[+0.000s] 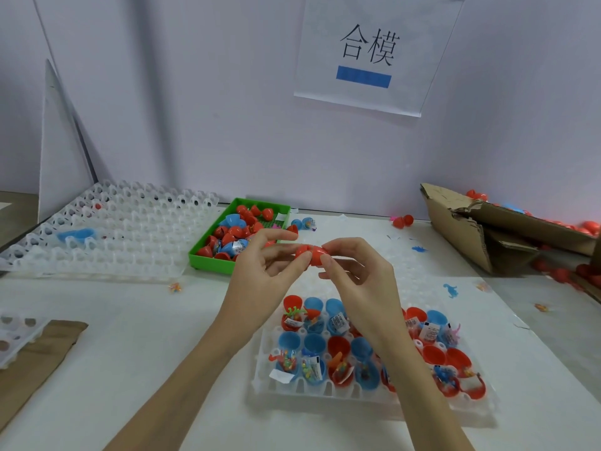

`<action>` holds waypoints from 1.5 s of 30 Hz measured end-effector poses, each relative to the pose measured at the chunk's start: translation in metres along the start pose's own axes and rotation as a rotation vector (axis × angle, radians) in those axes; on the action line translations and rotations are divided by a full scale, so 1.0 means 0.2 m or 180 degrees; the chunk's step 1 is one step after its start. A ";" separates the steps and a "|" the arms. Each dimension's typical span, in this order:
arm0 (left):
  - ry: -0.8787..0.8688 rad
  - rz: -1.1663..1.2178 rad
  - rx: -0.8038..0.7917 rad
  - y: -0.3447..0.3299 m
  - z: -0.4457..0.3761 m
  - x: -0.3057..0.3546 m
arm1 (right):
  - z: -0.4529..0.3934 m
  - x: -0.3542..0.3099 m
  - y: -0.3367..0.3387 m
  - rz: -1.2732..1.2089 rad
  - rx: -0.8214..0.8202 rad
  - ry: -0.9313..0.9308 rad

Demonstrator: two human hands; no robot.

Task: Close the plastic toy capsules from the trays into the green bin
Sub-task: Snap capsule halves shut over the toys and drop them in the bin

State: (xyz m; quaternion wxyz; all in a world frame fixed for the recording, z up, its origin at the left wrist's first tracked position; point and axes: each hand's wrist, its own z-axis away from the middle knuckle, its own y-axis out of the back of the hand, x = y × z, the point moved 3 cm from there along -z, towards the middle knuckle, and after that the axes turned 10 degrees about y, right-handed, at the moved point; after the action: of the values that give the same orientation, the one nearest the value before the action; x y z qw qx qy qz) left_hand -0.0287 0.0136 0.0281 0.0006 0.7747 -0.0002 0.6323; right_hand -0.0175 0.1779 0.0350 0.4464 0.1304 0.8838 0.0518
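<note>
- Red capsule (310,253) held above table (130,320), long axis horizontal, left-right.
- Left hand (260,271) fingers pinch its left end.
- Right hand (357,271) fingers pinch right end.

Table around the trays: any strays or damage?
Yes. Two blue dinosaur figures lie loose on the table right of the hands, red capsules sit outside the green bin, and the cardboard box at right is torn, capsules spilling around it.
</note>
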 end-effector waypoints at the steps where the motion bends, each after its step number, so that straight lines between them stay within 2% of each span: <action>1: -0.0030 -0.0013 -0.0056 0.00 0.00 0.01 | 0.00 -0.01 0.00 -0.0071 0.0015 -0.0017; 11: -0.0373 -0.0053 -0.0413 0.02 0.01 0.05 | 0.02 -0.08 0.02 -0.0648 0.0032 -0.0319; 17: -0.0485 0.0056 -0.0370 -0.01 0.03 0.06 | 0.02 -0.10 0.00 -0.1317 -0.0059 -0.0680; 22: -0.0615 -0.0043 -0.0343 -0.04 0.05 0.07 | 0.04 -0.13 -0.02 -0.1239 0.0133 -0.0587; 25: -0.0751 -0.0147 -0.0492 -0.09 0.07 0.09 | 0.06 -0.14 -0.02 -0.1223 0.0295 -0.0533; 31: -0.0890 -0.0211 -0.0758 -0.09 0.07 0.07 | 0.09 -0.15 -0.08 -0.2166 0.0340 -0.1039; 33: -0.0878 -0.0259 -0.0788 -0.09 0.06 0.07 | 0.09 -0.16 -0.08 -0.2233 0.0415 -0.1116; 37: -0.0913 -0.0466 -0.0612 -0.07 0.05 0.07 | 0.09 -0.15 -0.07 -0.2150 0.0494 -0.1193; 45: -0.1213 -0.1355 0.0193 -0.06 0.06 0.02 | 0.10 -0.16 -0.07 -0.1909 0.0641 -0.1152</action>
State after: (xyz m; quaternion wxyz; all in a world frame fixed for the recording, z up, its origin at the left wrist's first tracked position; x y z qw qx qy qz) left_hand -0.0159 0.0253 0.0294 0.1102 0.8619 0.1812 0.4607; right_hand 0.0145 0.1558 0.0442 0.5758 -0.0842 0.7901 -0.1926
